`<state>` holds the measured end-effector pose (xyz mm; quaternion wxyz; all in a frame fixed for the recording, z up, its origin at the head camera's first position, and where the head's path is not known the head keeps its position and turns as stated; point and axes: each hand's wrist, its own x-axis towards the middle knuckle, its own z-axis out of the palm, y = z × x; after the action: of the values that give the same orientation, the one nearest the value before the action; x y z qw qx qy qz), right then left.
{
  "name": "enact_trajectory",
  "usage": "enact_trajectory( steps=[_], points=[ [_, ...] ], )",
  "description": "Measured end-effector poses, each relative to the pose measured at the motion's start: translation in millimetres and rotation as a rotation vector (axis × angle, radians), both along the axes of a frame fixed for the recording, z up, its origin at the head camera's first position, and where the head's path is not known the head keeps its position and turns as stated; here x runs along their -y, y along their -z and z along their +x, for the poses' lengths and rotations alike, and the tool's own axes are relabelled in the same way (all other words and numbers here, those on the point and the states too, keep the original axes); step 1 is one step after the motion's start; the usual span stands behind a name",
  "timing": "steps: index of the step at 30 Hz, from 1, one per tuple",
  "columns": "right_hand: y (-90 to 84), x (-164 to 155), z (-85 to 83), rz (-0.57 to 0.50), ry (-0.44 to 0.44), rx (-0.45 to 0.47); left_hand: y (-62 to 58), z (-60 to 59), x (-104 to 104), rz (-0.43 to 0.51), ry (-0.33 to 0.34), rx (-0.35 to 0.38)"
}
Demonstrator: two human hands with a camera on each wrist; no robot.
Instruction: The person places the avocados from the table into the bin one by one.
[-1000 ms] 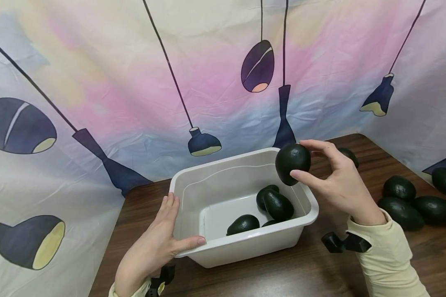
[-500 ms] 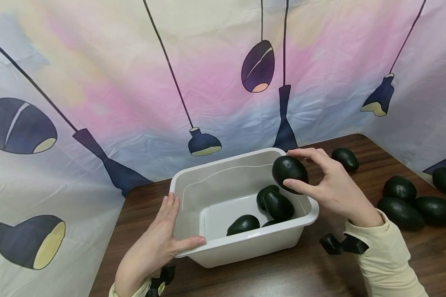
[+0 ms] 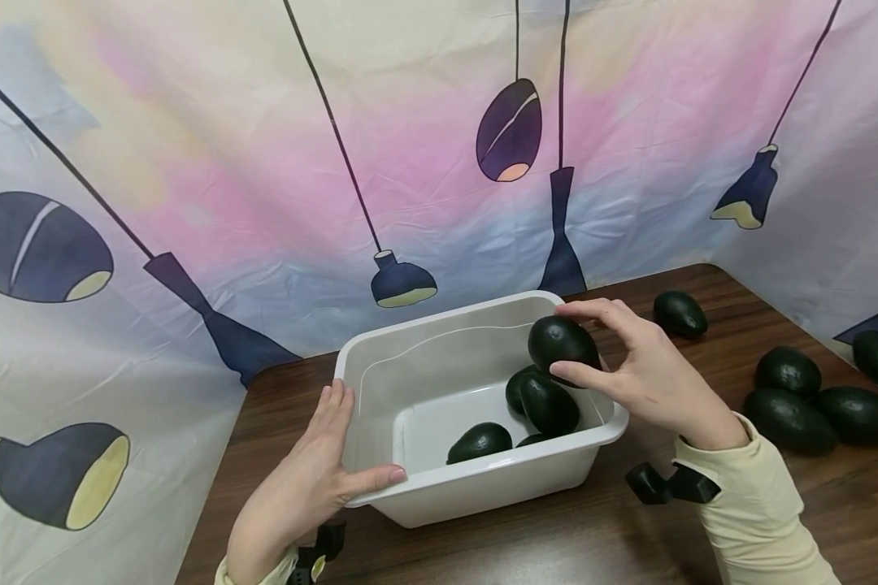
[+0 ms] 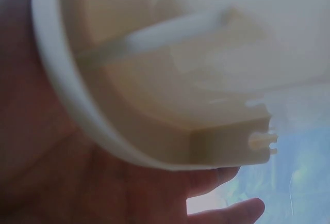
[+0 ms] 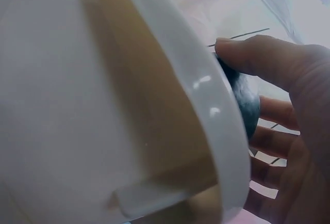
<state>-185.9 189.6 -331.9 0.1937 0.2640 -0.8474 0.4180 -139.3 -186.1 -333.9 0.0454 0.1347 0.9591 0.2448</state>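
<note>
Over the white tub, near the counter's left edge, the right hand pinches a dark avocado just inside the rim, not yet let go. The left hand lies flat against the tub's near-left corner, fingers straight, thumb hooked over the rim. Count it up: three avocados clearly in the tub, perhaps a fourth peeking at the front wall. Five more wait along the counter's right edge and far corner. Roughly halfway, by my reckoning.
</note>
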Motion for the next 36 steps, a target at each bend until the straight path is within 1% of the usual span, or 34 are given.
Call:
enact_trajectory(
  steps=[10,18,23,27,32,36],
  points=[
    [0.5,1.5,0.1,0.026,-0.010,0.049,2.1,0.1,-0.3,-0.004,-0.004,-0.005],
    [0.8,3.2,1.3,0.040,-0.027,0.040,0.2,1.0,-0.6,-0.009,0.005,-0.012],
    [1.7,4.9,1.0,0.045,-0.038,0.037,1.0,0.9,-0.8,-0.010,0.008,-0.022],
    [1.7,6.0,1.1,0.035,-0.031,0.006,1.6,0.3,-1.0,-0.009,0.012,-0.031],
    [0.1,5.3,2.2,0.002,-0.025,-0.063,1.6,0.7,-1.3,-0.009,0.012,-0.035],
    [-0.6,4.2,2.6,0.000,-0.018,-0.083,1.2,1.1,-1.2,-0.005,0.009,-0.026]
  ],
)
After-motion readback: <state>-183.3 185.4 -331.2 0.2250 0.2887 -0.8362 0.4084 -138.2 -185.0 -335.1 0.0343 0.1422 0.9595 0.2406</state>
